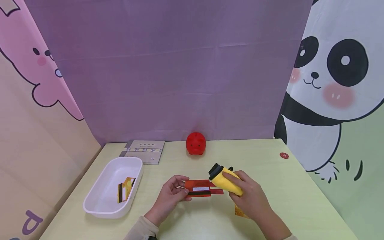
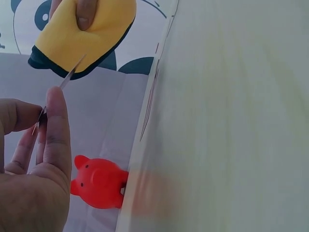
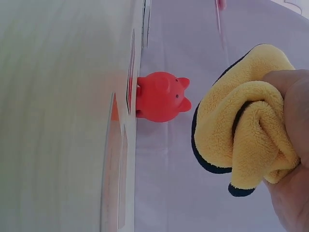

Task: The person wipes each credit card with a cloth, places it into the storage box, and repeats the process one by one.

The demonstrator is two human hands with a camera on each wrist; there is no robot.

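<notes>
Low centre in the head view, your left hand (image 1: 171, 197) pinches a red card (image 1: 195, 184) between thumb and fingers; the left wrist view shows it edge-on. Your right hand (image 1: 251, 193) grips a yellow cloth (image 1: 227, 184), its folds clearest from the right wrist. Lower left, a white tub (image 1: 100, 190) holds yellow cards (image 1: 128, 187).
</notes>
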